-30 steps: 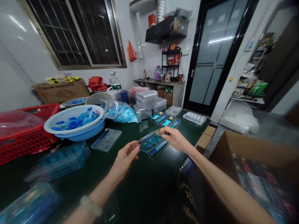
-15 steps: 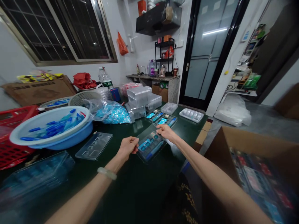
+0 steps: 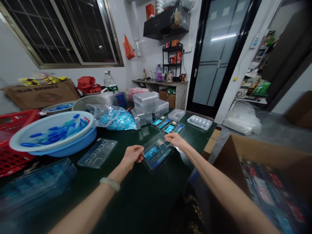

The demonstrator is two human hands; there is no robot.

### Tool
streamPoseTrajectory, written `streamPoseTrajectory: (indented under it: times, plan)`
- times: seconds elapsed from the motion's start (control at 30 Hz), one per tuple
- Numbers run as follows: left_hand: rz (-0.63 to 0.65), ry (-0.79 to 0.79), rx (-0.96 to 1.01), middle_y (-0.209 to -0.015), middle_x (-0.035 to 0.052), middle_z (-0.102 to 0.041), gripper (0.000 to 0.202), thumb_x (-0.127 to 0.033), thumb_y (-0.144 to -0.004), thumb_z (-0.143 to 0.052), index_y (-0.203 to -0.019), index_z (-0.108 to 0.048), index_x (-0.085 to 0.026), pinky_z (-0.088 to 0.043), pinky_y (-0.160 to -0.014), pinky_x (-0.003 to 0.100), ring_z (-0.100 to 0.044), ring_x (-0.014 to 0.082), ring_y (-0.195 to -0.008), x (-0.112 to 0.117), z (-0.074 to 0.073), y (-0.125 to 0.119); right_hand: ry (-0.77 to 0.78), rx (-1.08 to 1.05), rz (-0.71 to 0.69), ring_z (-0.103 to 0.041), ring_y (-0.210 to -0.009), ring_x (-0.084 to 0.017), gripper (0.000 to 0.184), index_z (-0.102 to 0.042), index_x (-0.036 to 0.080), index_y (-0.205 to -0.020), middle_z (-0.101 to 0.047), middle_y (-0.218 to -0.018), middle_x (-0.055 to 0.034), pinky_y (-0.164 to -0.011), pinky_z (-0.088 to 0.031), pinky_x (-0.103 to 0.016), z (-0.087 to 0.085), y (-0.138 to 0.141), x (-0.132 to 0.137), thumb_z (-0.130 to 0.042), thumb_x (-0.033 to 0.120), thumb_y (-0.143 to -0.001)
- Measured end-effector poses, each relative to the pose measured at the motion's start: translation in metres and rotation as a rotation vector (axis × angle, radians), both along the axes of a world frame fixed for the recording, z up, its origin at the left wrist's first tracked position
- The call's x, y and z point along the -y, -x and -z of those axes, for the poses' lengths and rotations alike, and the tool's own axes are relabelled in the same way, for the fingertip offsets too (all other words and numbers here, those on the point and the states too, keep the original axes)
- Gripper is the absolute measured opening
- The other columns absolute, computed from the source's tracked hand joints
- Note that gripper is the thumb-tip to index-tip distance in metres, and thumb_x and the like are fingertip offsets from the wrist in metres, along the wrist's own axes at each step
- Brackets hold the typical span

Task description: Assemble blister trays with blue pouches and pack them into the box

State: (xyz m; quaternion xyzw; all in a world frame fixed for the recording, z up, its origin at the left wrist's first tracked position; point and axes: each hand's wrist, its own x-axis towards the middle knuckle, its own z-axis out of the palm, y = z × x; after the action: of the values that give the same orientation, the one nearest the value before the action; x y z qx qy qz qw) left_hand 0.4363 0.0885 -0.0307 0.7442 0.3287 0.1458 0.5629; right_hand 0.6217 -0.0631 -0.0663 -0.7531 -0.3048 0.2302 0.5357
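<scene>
A clear plastic blister tray (image 3: 157, 152) with blue items inside sits between my hands, just above the dark green table (image 3: 136, 195). My left hand (image 3: 133, 155) pinches its near left edge with curled fingers. My right hand (image 3: 175, 140) grips its far right corner. Two more filled trays (image 3: 168, 125) lie further back. An empty clear tray (image 3: 97, 152) lies flat to the left.
A blue and white basin (image 3: 52, 138) with blue pens stands at the left beside a red basket (image 3: 13, 143). A bag of blue pieces (image 3: 117, 119) and stacked clear boxes (image 3: 148, 105) stand behind. An open cardboard box (image 3: 265, 182) of packs stands at the right.
Both hands have closed on the tray's edges and held it in place. The view has swung a little to the left.
</scene>
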Motion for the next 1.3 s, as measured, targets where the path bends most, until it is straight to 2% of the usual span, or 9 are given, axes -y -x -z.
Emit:
streamPoseTrajectory:
  times: [0.17, 0.3, 0.4, 0.5, 0.67, 0.8, 0.97, 1.2, 1.3]
  plan:
    - [0.020, -0.218, -0.125, -0.059, 0.0042, -0.060, 0.024, -0.032, -0.074, -0.059, -0.083, -0.064, -0.011, -0.042, -0.044, 0.023, -0.055, 0.0146, -0.049, -0.004, 0.003, -0.003, 0.081, 0.081, 0.006, -0.060, -0.077, -0.014, 0.020, -0.059, 0.012, -0.095, -0.061, -0.091, -0.0029, -0.068, -0.051, -0.030, 0.009, -0.004, 0.001, -0.056, 0.030, -0.087]
    - [0.031, -0.486, -0.236, -0.084, 0.0096, -0.065, 0.027, -0.034, -0.068, -0.065, -0.087, -0.066, -0.015, -0.047, -0.066, 0.031, -0.061, 0.0243, -0.078, -0.010, 0.011, -0.004, 0.123, 0.140, 0.038, -0.059, -0.078, -0.014, 0.021, -0.058, 0.012, -0.097, -0.060, -0.092, -0.0034, -0.068, -0.051, -0.030, 0.020, -0.004, 0.000, -0.055, 0.031, -0.087]
    - [0.054, -0.713, -0.249, -0.111, 0.0159, -0.056, 0.043, -0.040, -0.073, -0.058, -0.107, -0.060, -0.014, -0.040, -0.088, 0.042, -0.049, 0.0325, -0.108, -0.001, 0.013, -0.006, 0.105, 0.199, 0.115, -0.059, -0.076, -0.013, 0.021, -0.058, 0.013, -0.097, -0.060, -0.091, -0.0029, -0.068, -0.051, -0.031, 0.023, -0.002, 0.000, -0.055, 0.031, -0.087]
    - [0.172, -0.875, -0.196, -0.127, 0.0180, -0.043, 0.065, -0.055, -0.074, -0.052, -0.124, -0.049, -0.015, -0.030, -0.098, 0.048, -0.035, 0.0365, -0.120, 0.020, 0.012, -0.014, 0.050, 0.281, 0.246, -0.058, -0.076, -0.014, 0.019, -0.058, 0.014, -0.100, -0.061, -0.088, -0.0032, -0.071, -0.049, -0.031, 0.022, 0.011, 0.008, -0.057, 0.025, -0.084]
    - [0.467, -1.051, -0.401, -0.132, 0.0236, -0.033, 0.097, -0.073, -0.056, -0.056, -0.136, -0.034, -0.023, -0.028, -0.087, 0.061, -0.032, 0.0477, -0.117, 0.049, 0.015, -0.035, -0.077, 0.446, 0.407, -0.054, -0.092, -0.017, 0.030, -0.058, 0.018, -0.108, -0.058, -0.099, -0.0060, -0.085, -0.043, -0.032, 0.026, 0.060, 0.035, -0.055, 0.014, -0.078]
    - [0.517, -1.058, -0.410, -0.121, 0.0214, -0.042, 0.085, -0.056, -0.060, -0.060, -0.135, -0.033, -0.026, -0.031, -0.084, 0.058, -0.040, 0.0438, -0.110, 0.048, 0.015, -0.038, -0.168, 0.499, 0.468, -0.054, -0.093, -0.017, 0.031, -0.055, 0.015, -0.108, -0.056, -0.100, -0.0073, -0.083, -0.046, -0.031, 0.041, 0.089, 0.053, -0.051, 0.013, -0.078]
    - [0.486, -0.972, -0.414, -0.112, 0.0165, -0.048, 0.084, -0.042, -0.056, -0.063, -0.134, -0.034, -0.027, -0.035, -0.083, 0.053, -0.045, 0.0391, -0.104, 0.034, -0.002, -0.016, -0.221, 0.511, 0.496, -0.056, -0.083, -0.016, 0.029, -0.052, 0.010, -0.109, -0.056, -0.093, -0.0090, -0.075, -0.049, -0.030, 0.055, 0.089, 0.057, -0.045, 0.017, -0.081]
    - [0.424, -0.888, -0.333, -0.119, 0.0101, -0.045, 0.085, -0.042, -0.063, -0.060, -0.138, -0.023, -0.027, -0.038, -0.089, 0.042, -0.046, 0.0300, -0.107, -0.010, -0.060, 0.058, -0.149, 0.607, 0.445, -0.058, -0.081, -0.017, 0.027, -0.055, 0.013, -0.106, -0.058, -0.092, -0.0095, -0.073, -0.049, -0.030, 0.058, 0.085, 0.056, -0.042, 0.020, -0.082]
    - [0.461, -0.962, -0.345, -0.124, 0.0123, -0.040, 0.088, -0.039, -0.060, -0.063, -0.138, -0.025, -0.025, -0.034, -0.093, 0.046, -0.041, 0.0317, -0.112, -0.023, -0.057, 0.086, -0.052, 0.707, 0.434, -0.056, -0.093, -0.020, 0.030, -0.056, 0.014, -0.107, -0.058, -0.101, -0.0118, -0.081, -0.047, -0.033, 0.050, 0.064, 0.048, -0.042, 0.019, -0.082]
